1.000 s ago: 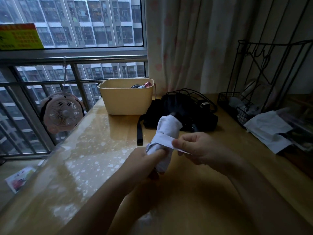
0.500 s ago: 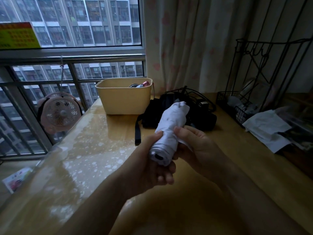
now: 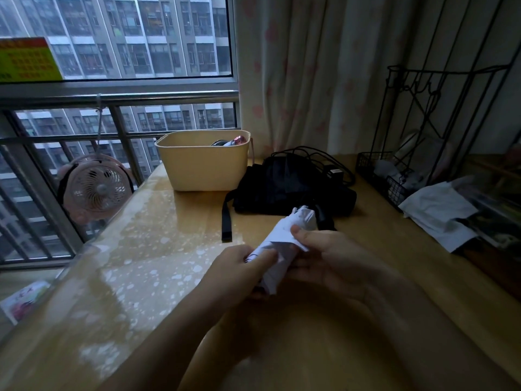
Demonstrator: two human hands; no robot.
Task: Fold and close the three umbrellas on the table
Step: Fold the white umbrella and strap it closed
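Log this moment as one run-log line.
white umbrella: rolled, held above table | left hand: grips it | right hand: pinches it | black umbrella: lying behind

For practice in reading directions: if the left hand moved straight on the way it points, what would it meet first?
The white umbrella, which the left hand itself grips. Just beyond it, probably the right hand, which holds the same umbrella, though depth is unclear.
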